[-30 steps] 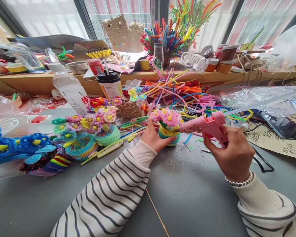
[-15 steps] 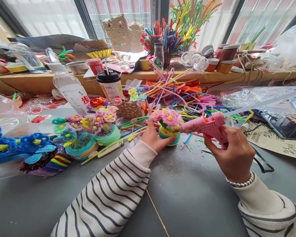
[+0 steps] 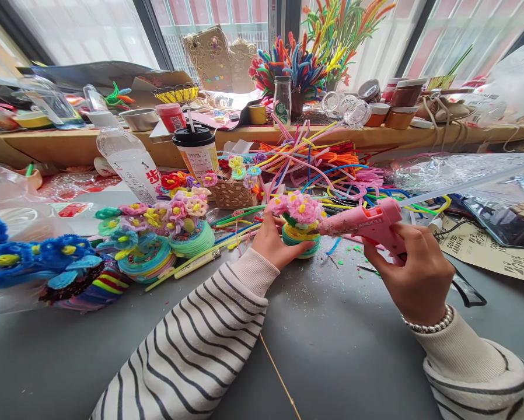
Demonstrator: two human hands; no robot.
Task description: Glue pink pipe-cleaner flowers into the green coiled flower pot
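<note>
My left hand (image 3: 271, 242) is closed around the left side of a small flower pot (image 3: 300, 248) banded in turquoise and yellow. Pink fuzzy flowers (image 3: 303, 209) with yellow centres fill its top. In my right hand (image 3: 419, 274) is a pink glue gun (image 3: 376, 224), gripped by its handle and pointing left. A long clear glue stick (image 3: 467, 184) sticks out of its back. The gun's nozzle is at the pot's right rim, just below the flowers; whether it touches cannot be made out.
Left of the pot stand more pipe-cleaner flower pots (image 3: 192, 239) and a blue-flowered one (image 3: 82, 286) lying tilted. Behind are a water bottle (image 3: 128, 160), a lidded cup (image 3: 195, 151) and heaped pipe cleaners (image 3: 332, 157). Sandpaper (image 3: 485, 248) and a phone (image 3: 502, 221) lie at right.
Hardly anything differs. The whole view has shifted slightly to the right; both hands keep the same hold on the pot and the glue gun.
</note>
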